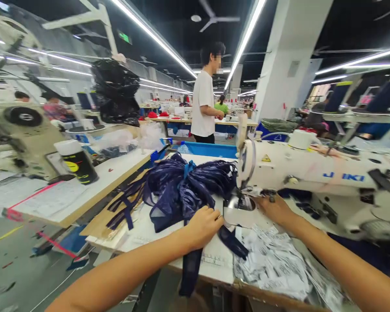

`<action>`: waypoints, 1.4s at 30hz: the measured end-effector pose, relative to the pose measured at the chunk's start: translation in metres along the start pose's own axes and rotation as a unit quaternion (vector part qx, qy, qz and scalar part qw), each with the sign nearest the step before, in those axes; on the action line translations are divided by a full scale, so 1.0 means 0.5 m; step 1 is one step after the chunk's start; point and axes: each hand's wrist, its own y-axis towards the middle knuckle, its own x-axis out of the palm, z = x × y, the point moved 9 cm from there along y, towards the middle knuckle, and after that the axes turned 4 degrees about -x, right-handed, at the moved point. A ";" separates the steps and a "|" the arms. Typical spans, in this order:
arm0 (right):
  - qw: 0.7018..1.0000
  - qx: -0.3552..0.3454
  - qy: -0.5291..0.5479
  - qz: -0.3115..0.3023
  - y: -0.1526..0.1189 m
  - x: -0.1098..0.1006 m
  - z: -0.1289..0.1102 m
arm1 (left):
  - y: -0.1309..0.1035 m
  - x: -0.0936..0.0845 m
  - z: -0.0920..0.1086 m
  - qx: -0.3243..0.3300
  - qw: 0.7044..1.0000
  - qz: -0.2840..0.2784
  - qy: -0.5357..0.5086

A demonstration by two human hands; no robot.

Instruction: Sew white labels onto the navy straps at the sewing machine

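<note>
My left hand is closed on a navy fabric strip, whose end hangs over the table's front edge. Behind it lies a bundle of sheer navy strips, gathered with a blue tie. A second strip end pokes out to the right of that hand. Reaching in under the head of a white sewing machine, my right hand is beside the presser foot area. Its fingertips are hidden behind machine parts. Many white printed labels lie heaped below my right forearm.
To the left stands another table with a black spray can and a second machine. A black plastic bag hangs beyond it. A person in a white shirt stands past the blue bin.
</note>
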 end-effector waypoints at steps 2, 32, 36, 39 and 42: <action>0.999 0.015 -0.017 -0.023 -0.018 -0.021 0.003 | -0.022 -0.017 0.037 0.041 0.999 0.001 -0.033; 0.942 0.106 0.191 -0.255 -0.243 -0.078 0.002 | 0.122 0.040 -0.076 -0.339 0.714 0.063 -0.610; 0.961 0.125 0.164 -0.187 -0.233 -0.103 0.025 | 0.109 0.056 -0.084 -0.362 0.674 0.062 -0.641; 0.957 0.201 0.210 -0.016 -0.225 -0.157 0.068 | 0.107 0.061 -0.077 -0.349 0.643 0.066 -0.678; 0.857 0.293 0.412 0.100 -0.214 -0.154 0.087 | 0.103 0.066 -0.062 -0.342 0.598 0.047 -0.723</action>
